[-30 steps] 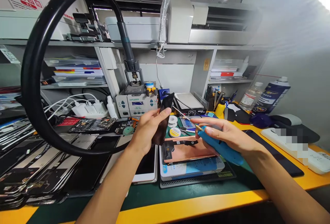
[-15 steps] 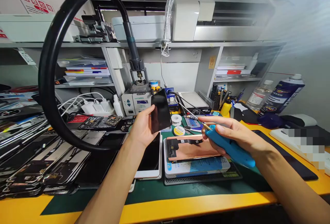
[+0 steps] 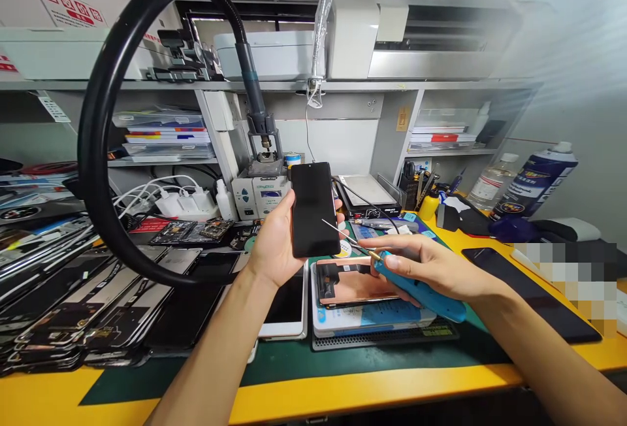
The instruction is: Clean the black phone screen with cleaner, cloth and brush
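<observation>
My left hand [image 3: 275, 243] is wrapped round the edges of a black phone screen [image 3: 313, 207], holding it raised with its dark glossy face towards me. In my right hand [image 3: 421, 262] is a blue-handled tool [image 3: 426, 292] with a long thin metal shaft. The shaft's tip overlaps the screen's lower right part; whether it touches cannot be seen. Below, a copper-coloured phone display panel [image 3: 355, 282] with a black flex cable lies on a blue-and-white box [image 3: 372, 321]. Left of the box, a white-framed device [image 3: 284, 308] lies flat.
Stacked phone panels [image 3: 108, 308] crowd the left side, under a thick black flexible hose [image 3: 93, 132]. A dark phone [image 3: 529, 295] lies at right, with a spray can [image 3: 533, 181] and clear bottle [image 3: 492, 184] behind. A flat-topped device [image 3: 369, 194] stands at the back.
The screen has turned from a slanted angle to face me more squarely. My right hand has moved left, bringing the tool's tip in front of the screen.
</observation>
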The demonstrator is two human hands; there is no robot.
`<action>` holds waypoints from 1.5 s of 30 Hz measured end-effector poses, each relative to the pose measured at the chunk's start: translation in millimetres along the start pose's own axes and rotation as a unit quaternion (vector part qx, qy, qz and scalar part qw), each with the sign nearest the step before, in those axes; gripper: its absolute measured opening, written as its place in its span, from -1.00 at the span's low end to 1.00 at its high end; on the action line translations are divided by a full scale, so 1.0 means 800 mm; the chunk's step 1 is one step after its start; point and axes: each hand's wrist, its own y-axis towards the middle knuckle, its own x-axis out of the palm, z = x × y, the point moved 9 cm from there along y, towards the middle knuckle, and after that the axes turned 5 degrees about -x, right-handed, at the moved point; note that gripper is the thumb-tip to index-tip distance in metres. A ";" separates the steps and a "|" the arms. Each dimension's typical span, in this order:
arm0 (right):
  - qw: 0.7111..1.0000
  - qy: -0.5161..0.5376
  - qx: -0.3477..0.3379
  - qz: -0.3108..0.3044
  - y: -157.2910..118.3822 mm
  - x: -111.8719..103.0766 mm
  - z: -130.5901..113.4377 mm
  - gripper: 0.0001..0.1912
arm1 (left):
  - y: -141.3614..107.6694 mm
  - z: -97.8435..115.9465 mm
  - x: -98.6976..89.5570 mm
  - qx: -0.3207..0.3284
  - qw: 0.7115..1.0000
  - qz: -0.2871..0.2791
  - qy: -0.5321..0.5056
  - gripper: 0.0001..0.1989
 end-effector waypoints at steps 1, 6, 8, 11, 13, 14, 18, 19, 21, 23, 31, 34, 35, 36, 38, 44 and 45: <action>1.000 0.000 -0.003 0.001 0.000 0.000 0.000 -0.43 | -0.002 0.002 0.002 0.008 1.000 0.002 0.008 -0.48; 0.999 0.036 -0.006 -0.039 -0.003 0.007 0.008 -0.44 | -0.010 0.009 0.009 0.037 0.998 0.004 0.041 -0.48; 0.997 0.049 -0.011 -0.064 -0.005 0.012 0.008 -0.46 | -0.013 0.010 0.010 0.042 0.998 0.000 0.046 -0.49; 0.996 0.042 -0.020 -0.075 -0.005 0.015 0.005 -0.50 | -0.015 0.010 0.010 0.046 0.997 -0.007 0.057 -0.47; 0.997 0.038 -0.021 -0.071 -0.005 0.015 0.004 -0.51 | -0.015 0.008 0.008 0.037 0.997 -0.003 0.068 -0.44; 0.997 0.039 -0.020 -0.069 -0.004 0.014 0.004 -0.51 | -0.015 0.006 0.006 0.029 0.997 0.000 0.073 -0.42; 0.996 0.052 -0.019 -0.067 -0.001 0.015 0.002 -0.52 | -0.016 0.002 0.000 0.019 0.997 0.011 0.078 -0.41; 0.996 0.053 -0.020 -0.067 -0.001 0.015 0.001 -0.53 | -0.017 0.002 -0.001 0.020 0.997 0.011 0.074 -0.41; 0.996 0.049 -0.021 -0.067 -0.001 0.016 0.000 -0.54 | -0.017 0.001 -0.001 0.015 0.998 0.008 0.063 -0.41; 0.996 0.042 -0.020 -0.070 -0.001 0.017 0.000 -0.54 | -0.017 -0.002 0.001 0.004 0.999 0.003 0.050 -0.40; 0.995 0.045 -0.023 -0.082 -0.002 0.018 0.002 -0.52 | -0.018 -0.003 0.014 0.011 0.998 -0.056 0.012 -0.42; 0.995 0.040 -0.032 -0.089 -0.003 0.019 0.002 -0.52 | -0.018 -0.002 0.021 0.015 0.996 -0.088 0.003 -0.42; 0.995 0.038 -0.035 -0.090 -0.003 0.018 0.002 -0.51 | -0.019 -0.002 0.022 0.017 0.995 -0.096 0.004 -0.42; 0.995 0.035 -0.036 -0.090 -0.003 0.018 0.003 -0.51 | -0.019 -0.001 0.023 0.019 0.995 -0.100 0.008 -0.42; 0.996 0.027 -0.029 -0.084 -0.002 0.016 0.006 -0.50 | -0.020 -0.001 0.025 0.022 0.994 -0.106 0.020 -0.41; 0.997 0.009 -0.011 -0.076 -0.002 0.016 0.008 -0.45 | -0.022 -0.004 0.023 0.024 0.993 -0.103 0.047 -0.40; 0.997 0.014 -0.014 -0.076 -0.002 0.017 0.006 -0.45 | -0.021 -0.005 0.022 0.023 0.994 -0.100 0.046 -0.40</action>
